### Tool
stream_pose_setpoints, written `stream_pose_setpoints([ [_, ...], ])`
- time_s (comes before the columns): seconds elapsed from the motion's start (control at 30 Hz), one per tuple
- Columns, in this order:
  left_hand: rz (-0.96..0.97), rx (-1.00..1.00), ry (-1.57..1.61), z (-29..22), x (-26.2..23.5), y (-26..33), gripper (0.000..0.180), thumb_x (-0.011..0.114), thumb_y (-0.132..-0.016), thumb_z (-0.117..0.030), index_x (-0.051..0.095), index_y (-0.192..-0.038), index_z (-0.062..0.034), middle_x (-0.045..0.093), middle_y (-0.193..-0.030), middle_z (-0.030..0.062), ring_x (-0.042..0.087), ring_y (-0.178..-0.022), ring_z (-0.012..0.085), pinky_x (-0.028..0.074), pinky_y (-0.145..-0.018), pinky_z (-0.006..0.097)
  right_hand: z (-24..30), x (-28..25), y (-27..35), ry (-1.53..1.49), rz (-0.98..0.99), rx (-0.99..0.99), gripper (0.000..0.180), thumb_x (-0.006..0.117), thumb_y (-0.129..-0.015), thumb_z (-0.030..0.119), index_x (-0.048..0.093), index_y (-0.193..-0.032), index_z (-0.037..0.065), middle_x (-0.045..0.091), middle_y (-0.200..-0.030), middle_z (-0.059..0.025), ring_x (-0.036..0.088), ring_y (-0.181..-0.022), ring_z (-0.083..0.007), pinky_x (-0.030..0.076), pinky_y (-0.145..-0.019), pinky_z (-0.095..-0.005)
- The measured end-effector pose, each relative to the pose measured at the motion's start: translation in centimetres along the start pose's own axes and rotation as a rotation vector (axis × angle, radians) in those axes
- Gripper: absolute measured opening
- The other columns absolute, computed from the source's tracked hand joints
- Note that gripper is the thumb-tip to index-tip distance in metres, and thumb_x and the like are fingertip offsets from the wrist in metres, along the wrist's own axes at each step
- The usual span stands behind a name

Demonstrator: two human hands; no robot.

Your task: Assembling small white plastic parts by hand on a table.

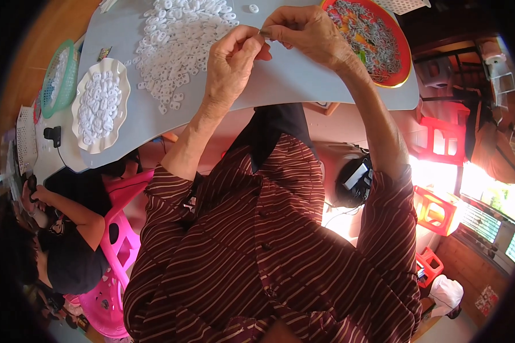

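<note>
Over the grey table, my left hand and my right hand meet fingertip to fingertip. Both are closed in a pinch, with thumb and forefinger pressed together. Whatever they hold between them is too small and covered to make out. Left of my hands spreads a large heap of small white plastic pieces with holes in them. A single white piece lies apart beyond my left hand. Beside my right wrist is a round red tray full of thin grey pieces, with a few yellow, orange and green bits among them.
A scalloped white dish of white pieces stands at the table's left, beside a green basket. A small black device with a cable is nearby. Another person sits at left by a pink chair. Red stools stand at right.
</note>
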State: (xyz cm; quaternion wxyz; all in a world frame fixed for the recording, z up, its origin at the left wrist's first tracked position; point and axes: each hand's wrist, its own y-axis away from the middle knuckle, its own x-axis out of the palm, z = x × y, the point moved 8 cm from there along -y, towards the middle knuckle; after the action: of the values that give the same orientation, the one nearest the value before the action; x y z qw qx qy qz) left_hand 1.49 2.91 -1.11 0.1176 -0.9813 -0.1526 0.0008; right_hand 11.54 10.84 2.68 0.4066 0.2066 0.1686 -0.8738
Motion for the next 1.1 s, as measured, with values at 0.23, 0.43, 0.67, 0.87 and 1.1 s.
stream_pose_setpoints([
  [0.23,0.251,-0.398,0.823,2.2,1.6,-0.5,0.030,0.046,-0.093,-0.024,0.057,-0.088,0.0031,0.062,-0.073,0.0111,0.062,-0.079,0.0226,0.049,-0.070,0.031,2.4,-0.2,-0.6,-0.051,-0.058,0.000,0.008,0.062,-0.081,0.006,0.064,-0.085,-0.001,0.063,-0.073,-0.0094,0.060,-0.069,-0.0150,0.048,-0.063,-0.0282],
  [0.43,0.188,-0.308,0.880,2.9,0.2,-1.5,0.018,0.055,-0.090,-0.017,0.058,-0.092,0.0010,0.062,-0.073,0.0090,0.062,-0.080,0.0219,0.050,-0.072,0.031,2.6,-1.1,-0.7,-0.204,-0.165,-0.311,0.012,0.062,-0.084,0.010,0.064,-0.088,-0.001,0.063,-0.072,-0.0050,0.054,-0.064,-0.0084,0.045,-0.057,-0.0249],
  [0.67,-0.023,-0.288,0.665,2.3,-0.8,-0.9,0.015,0.055,-0.088,-0.013,0.059,-0.096,-0.0002,0.062,-0.074,0.0096,0.061,-0.080,0.0209,0.050,-0.072,0.030,-0.4,-4.6,-3.2,0.489,-0.129,-0.071,0.018,0.060,-0.076,0.014,0.066,-0.081,-0.002,0.063,-0.071,-0.0174,0.062,-0.062,-0.0265,0.048,-0.059,-0.0361],
  [0.87,-0.033,-0.296,0.694,2.4,-0.9,-0.8,0.014,0.054,-0.088,-0.013,0.059,-0.094,-0.0008,0.061,-0.074,0.0096,0.061,-0.079,0.0213,0.048,-0.072,0.030,0.4,-2.2,-4.5,0.664,0.073,-0.146,0.016,0.057,-0.074,0.012,0.066,-0.079,0.000,0.063,-0.075,-0.0199,0.062,-0.067,-0.0331,0.050,-0.063,-0.0393],
  [1.1,0.006,-0.308,0.678,2.3,-0.5,-0.4,0.013,0.054,-0.088,-0.013,0.058,-0.093,-0.0018,0.060,-0.073,0.0075,0.060,-0.081,0.0207,0.047,-0.072,0.030,-1.7,-0.8,-4.9,0.842,0.076,-0.146,0.019,0.055,-0.076,0.014,0.065,-0.075,-0.002,0.062,-0.073,-0.0211,0.062,-0.070,-0.0365,0.050,-0.066,-0.0431],
])
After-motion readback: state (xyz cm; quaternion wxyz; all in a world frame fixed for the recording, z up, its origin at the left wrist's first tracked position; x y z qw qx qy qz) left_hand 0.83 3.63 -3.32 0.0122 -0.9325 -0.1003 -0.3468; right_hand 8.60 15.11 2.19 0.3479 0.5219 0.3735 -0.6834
